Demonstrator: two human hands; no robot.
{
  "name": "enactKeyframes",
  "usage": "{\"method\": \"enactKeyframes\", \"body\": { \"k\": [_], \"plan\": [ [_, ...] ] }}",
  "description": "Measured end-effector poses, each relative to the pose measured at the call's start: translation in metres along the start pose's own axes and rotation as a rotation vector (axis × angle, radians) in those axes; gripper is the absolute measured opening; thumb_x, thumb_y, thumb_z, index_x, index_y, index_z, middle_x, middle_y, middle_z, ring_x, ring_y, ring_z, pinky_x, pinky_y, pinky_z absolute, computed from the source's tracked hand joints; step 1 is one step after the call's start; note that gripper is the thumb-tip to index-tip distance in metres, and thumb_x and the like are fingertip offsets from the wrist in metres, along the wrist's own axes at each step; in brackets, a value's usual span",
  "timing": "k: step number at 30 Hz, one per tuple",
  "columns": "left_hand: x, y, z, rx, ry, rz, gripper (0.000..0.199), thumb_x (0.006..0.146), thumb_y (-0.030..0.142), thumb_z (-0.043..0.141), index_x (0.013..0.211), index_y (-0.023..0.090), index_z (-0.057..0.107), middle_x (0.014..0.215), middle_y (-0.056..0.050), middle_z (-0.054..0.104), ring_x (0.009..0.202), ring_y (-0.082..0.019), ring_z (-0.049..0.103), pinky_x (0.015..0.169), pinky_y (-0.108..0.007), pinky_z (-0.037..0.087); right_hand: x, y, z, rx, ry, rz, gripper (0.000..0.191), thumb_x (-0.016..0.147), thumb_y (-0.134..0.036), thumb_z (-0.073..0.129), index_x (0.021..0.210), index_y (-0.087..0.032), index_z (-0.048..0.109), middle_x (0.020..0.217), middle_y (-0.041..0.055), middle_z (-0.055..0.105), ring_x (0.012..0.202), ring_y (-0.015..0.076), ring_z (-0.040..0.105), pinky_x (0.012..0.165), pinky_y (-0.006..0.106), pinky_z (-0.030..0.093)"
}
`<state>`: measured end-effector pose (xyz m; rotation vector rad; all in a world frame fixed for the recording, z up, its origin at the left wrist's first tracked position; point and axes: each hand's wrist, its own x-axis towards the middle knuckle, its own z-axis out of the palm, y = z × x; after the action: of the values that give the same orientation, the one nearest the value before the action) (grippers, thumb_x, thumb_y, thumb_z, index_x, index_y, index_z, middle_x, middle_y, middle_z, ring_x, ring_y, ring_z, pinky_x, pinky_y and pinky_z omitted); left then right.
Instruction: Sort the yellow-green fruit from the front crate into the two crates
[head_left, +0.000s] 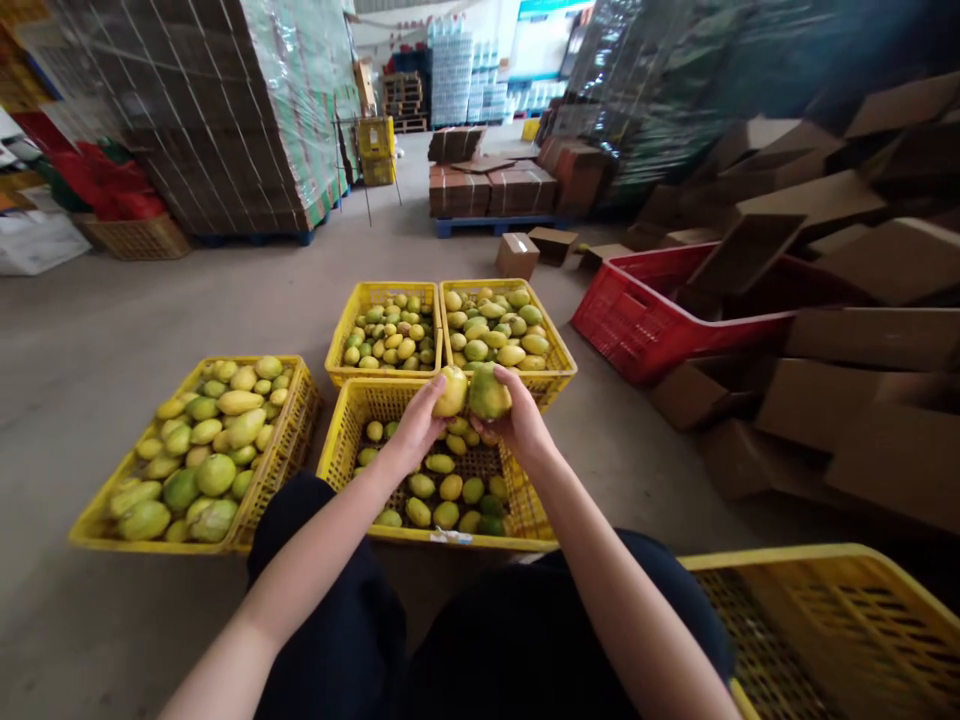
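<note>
My left hand is closed around a yellow mango, thumb along its side. In my right hand there is a greener, lumpier mango, gripped with the thumb on top. The two fruits are held side by side, almost touching, above a yellow plastic crate. Several loose yellow-green mangoes lie across that crate's slatted bottom, some of them hidden beneath my hands. Behind it stand two fuller crates, a left one with small fruit and a right one with bigger fruit.
Left of my knee, a heaped yellow crate holds larger fruit. Another yellow crate stands at my lower right. A red crate and piled cardboard boxes crowd the right. Wrapped pallet stacks rise farther back.
</note>
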<state>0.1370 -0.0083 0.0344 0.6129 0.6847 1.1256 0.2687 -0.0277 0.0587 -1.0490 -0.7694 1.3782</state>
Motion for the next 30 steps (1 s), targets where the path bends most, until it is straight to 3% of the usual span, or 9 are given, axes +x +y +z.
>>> {"method": "enactKeyframes", "body": {
  "k": [4, 8, 12, 17, 20, 22, 25, 30],
  "plan": [
    [-0.002, 0.016, 0.001, -0.178, 0.048, 0.024, 0.022, 0.091, 0.032, 0.058, 0.098, 0.015, 0.07, 0.103, -0.007, 0.072, 0.097, -0.017, 0.067, 0.082, -0.026, 0.056, 0.003, -0.008, 0.024, 0.059, -0.051, 0.136, 0.028, 0.077, -0.051, 0.053, 0.073, -0.023, 0.051, 0.052, -0.0011, 0.054, 0.034, 0.0126, 0.042, 0.029, 0.024, 0.023],
    [-0.004, 0.04, -0.001, -0.257, 0.14, 0.095, 0.021, 0.092, 0.031, 0.056, 0.101, 0.014, 0.066, 0.102, -0.007, 0.072, 0.107, -0.02, 0.065, 0.093, -0.031, 0.053, 0.015, -0.014, 0.035, 0.147, -0.143, 0.11, 0.028, 0.076, -0.049, 0.056, 0.075, -0.021, 0.055, 0.06, 0.0016, 0.059, 0.044, 0.012, 0.048, 0.032, 0.021, 0.027],
    [-0.003, 0.063, -0.009, -0.359, 0.133, 0.058, 0.026, 0.095, 0.034, 0.048, 0.104, 0.016, 0.064, 0.097, -0.007, 0.071, 0.096, -0.02, 0.068, 0.083, -0.031, 0.057, 0.022, -0.02, 0.041, 0.096, -0.159, -0.046, 0.028, 0.077, -0.051, 0.059, 0.082, -0.024, 0.058, 0.077, 0.0033, 0.066, 0.064, 0.0173, 0.061, 0.044, 0.025, 0.043],
    [0.002, 0.077, -0.02, -0.375, 0.21, 0.067, 0.022, 0.085, 0.025, 0.062, 0.107, 0.02, 0.061, 0.086, -0.001, 0.067, 0.071, -0.01, 0.064, 0.059, -0.017, 0.052, 0.026, -0.017, 0.051, 0.032, -0.184, -0.129, 0.031, 0.065, -0.044, 0.072, 0.087, -0.024, 0.062, 0.094, 0.0047, 0.072, 0.089, 0.0253, 0.068, 0.069, 0.038, 0.058],
    [0.004, 0.081, -0.023, -0.36, 0.174, 0.083, 0.019, 0.086, 0.033, 0.061, 0.098, 0.019, 0.062, 0.078, -0.001, 0.064, 0.065, -0.01, 0.062, 0.052, -0.017, 0.048, 0.031, -0.008, 0.058, 0.087, -0.152, -0.101, 0.036, 0.06, -0.041, 0.078, 0.087, -0.023, 0.063, 0.092, 0.0034, 0.072, 0.085, 0.0236, 0.068, 0.066, 0.036, 0.058],
    [0.004, 0.083, -0.025, -0.415, 0.101, 0.068, 0.031, 0.092, 0.044, 0.049, 0.089, 0.016, 0.063, 0.071, -0.003, 0.062, 0.06, -0.011, 0.058, 0.047, -0.018, 0.045, 0.036, -0.003, 0.059, 0.118, -0.107, -0.066, 0.036, 0.062, -0.047, 0.078, 0.085, -0.022, 0.064, 0.086, 0.003, 0.072, 0.075, 0.0202, 0.067, 0.055, 0.029, 0.054],
    [0.007, 0.086, -0.027, -0.52, 0.05, 0.031, 0.045, 0.099, 0.046, 0.032, 0.087, 0.016, 0.063, 0.073, -0.005, 0.063, 0.057, -0.01, 0.055, 0.046, -0.018, 0.042, 0.043, -0.001, 0.055, 0.154, -0.072, -0.057, 0.04, 0.063, -0.054, 0.078, 0.08, -0.021, 0.063, 0.075, 0.0017, 0.069, 0.061, 0.0148, 0.061, 0.042, 0.021, 0.043],
    [0.018, 0.085, -0.028, -0.543, 0.148, -0.011, 0.033, 0.1, 0.035, 0.036, 0.101, 0.02, 0.065, 0.089, -0.004, 0.069, 0.074, -0.013, 0.064, 0.061, -0.022, 0.052, 0.047, -0.001, 0.044, 0.083, -0.156, -0.106, 0.043, 0.06, -0.047, 0.083, 0.088, -0.022, 0.062, 0.08, 0.0006, 0.069, 0.065, 0.0166, 0.066, 0.056, 0.029, 0.055]
  ]
}}
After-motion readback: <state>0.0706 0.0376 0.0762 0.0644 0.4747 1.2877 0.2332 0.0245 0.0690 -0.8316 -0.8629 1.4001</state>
